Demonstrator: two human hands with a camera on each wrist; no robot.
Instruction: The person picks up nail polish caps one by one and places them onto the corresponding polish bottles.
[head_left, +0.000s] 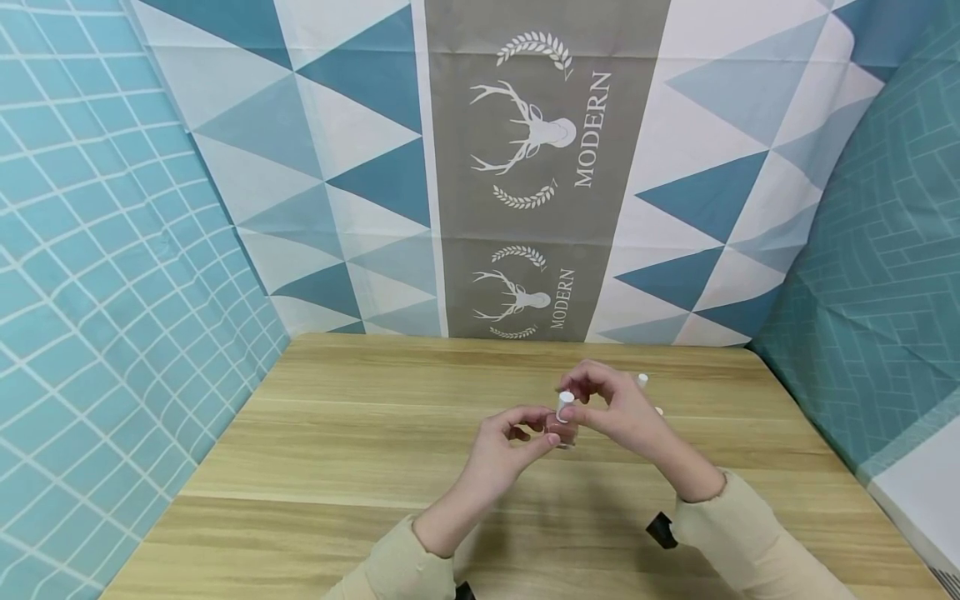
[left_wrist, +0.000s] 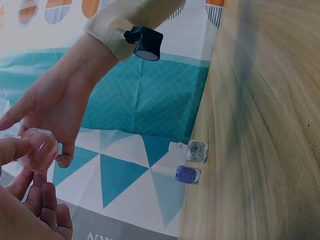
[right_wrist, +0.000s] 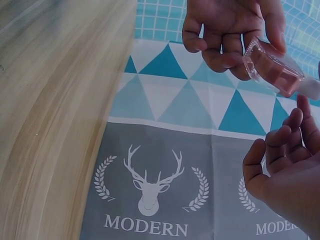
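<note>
Both hands meet at a small nail polish bottle (head_left: 562, 431) with pinkish polish and a white cap (head_left: 566, 402). My left hand (head_left: 504, 446) pinches the clear glass body between thumb and fingers. From the right, my right hand (head_left: 617, 410) holds the cap between thumb and index finger. The right wrist view shows the bottle (right_wrist: 274, 69) tilted in the air off the table, its cap (right_wrist: 310, 88) near the right frame edge. In the left wrist view the bottle (left_wrist: 40, 152) partly hides behind the left thumb.
Two more small bottles stand on the wooden table (head_left: 337, 450) beyond my right hand: a clear glittery one (left_wrist: 197, 151) and a purple one (left_wrist: 187, 174). In the head view the right hand mostly covers them. Patterned cloth (head_left: 360, 167) hangs behind the table and along both sides.
</note>
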